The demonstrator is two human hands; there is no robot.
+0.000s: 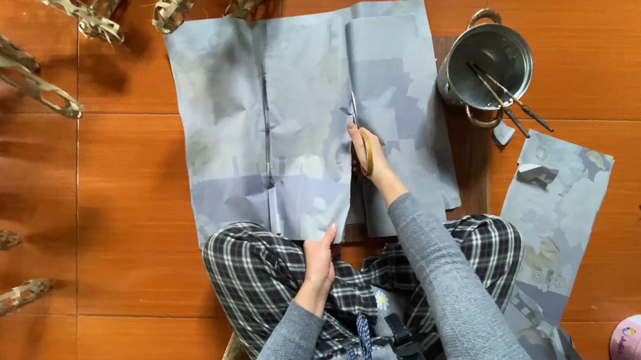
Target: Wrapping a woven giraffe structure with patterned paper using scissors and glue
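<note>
Left hand [319,267] grip pins the grey paper sheet's [302,118] near edge; right hand [366,155] grip, farther, is clamped on scissors [361,134] cutting it.

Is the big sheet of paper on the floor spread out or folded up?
Spread out: the paper lies flat on the floor, creased, with the right hand running scissors up it.

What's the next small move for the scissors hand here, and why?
Probably another snip forward. The right hand holds scissors partway up the large grey paper sheet, with uncut sheet left beyond the blades toward the far edge. The left hand pins the sheet's near edge against the knee, so the paper looks steady.
</note>
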